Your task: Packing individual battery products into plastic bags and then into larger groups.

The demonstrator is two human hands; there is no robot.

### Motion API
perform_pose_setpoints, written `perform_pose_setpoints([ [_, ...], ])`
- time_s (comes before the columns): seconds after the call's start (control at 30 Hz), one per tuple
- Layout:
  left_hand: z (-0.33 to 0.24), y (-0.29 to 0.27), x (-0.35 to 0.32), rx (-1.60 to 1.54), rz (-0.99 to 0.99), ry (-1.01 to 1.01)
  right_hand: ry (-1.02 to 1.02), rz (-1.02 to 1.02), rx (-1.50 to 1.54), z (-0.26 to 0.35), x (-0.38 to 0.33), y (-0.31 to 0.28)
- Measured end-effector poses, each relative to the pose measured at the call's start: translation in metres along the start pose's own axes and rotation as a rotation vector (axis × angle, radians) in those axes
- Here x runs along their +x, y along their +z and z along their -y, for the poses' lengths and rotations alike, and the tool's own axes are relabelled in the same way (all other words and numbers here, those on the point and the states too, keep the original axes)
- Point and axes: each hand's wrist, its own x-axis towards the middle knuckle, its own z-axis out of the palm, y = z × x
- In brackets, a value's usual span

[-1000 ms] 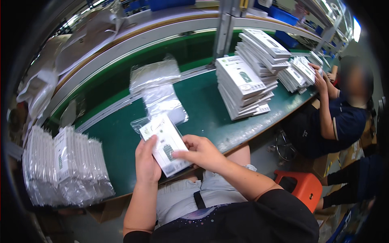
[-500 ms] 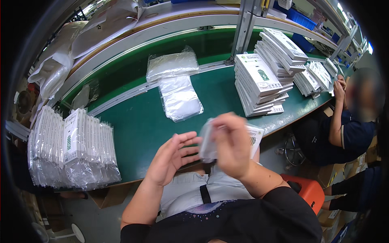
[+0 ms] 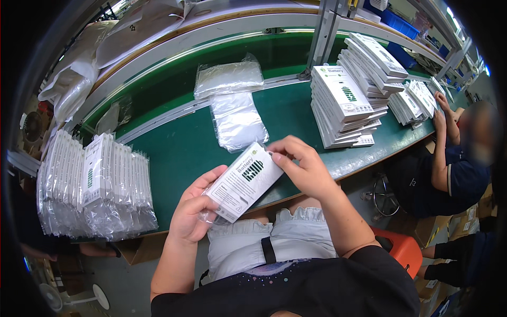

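Observation:
A flat white battery box [image 3: 247,182] with green and black print is tilted in front of me above the table's near edge. Clear plastic shows around its lower left end, so it looks to be in a clear bag. My left hand [image 3: 193,211] grips that lower end, thumb on top. At the upper right corner my right hand [image 3: 303,165] pinches the box or its bag edge; exactly which is hidden. Just beyond the box lies a pile of flat clear plastic bags [image 3: 238,124], with another bundle of bags [image 3: 229,79] behind it.
Bagged white boxes [image 3: 95,185] stand in rows at the left end of the green table [image 3: 179,148]. Tall stacks of unbagged boxes [image 3: 343,105] rise at the right. Farther right a co-worker's hands [image 3: 442,108] are near more boxes. A metal post [image 3: 322,39] and shelf edge border the back.
My left hand has gone from open to gripping the box's lower end. The box, blurred and upright in my right hand before, now lies face up between both hands.

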Motion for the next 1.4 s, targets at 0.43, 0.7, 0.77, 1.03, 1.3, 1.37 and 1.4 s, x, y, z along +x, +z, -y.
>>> perform_pose_setpoints([
  [0.43,-0.065,0.021,-0.070,0.503,-0.350,0.745,0.286,-0.256,0.474,-0.008,0.004,0.035],
  [0.7,-0.123,-0.027,-0.106,1.746,-0.652,0.715,0.308,-0.181,0.475,-0.010,-0.002,0.024],
  [0.77,-0.124,-0.030,-0.106,1.888,-0.703,0.654,0.306,-0.168,0.472,-0.009,-0.001,0.022],
  [1.03,-0.130,-0.017,-0.091,2.086,-0.914,0.740,0.134,-0.245,0.420,0.022,0.000,0.004],
  [1.3,-0.138,-0.038,-0.079,2.121,-1.143,0.688,-0.274,-0.373,0.113,0.072,0.022,-0.038],
  [1.37,-0.127,-0.019,-0.074,2.163,-1.114,0.825,-0.368,-0.528,-0.035,0.081,0.035,-0.060],
  [1.4,-0.121,-0.006,-0.069,2.201,-1.102,0.962,-0.397,-0.547,-0.090,0.082,0.044,-0.073],
])
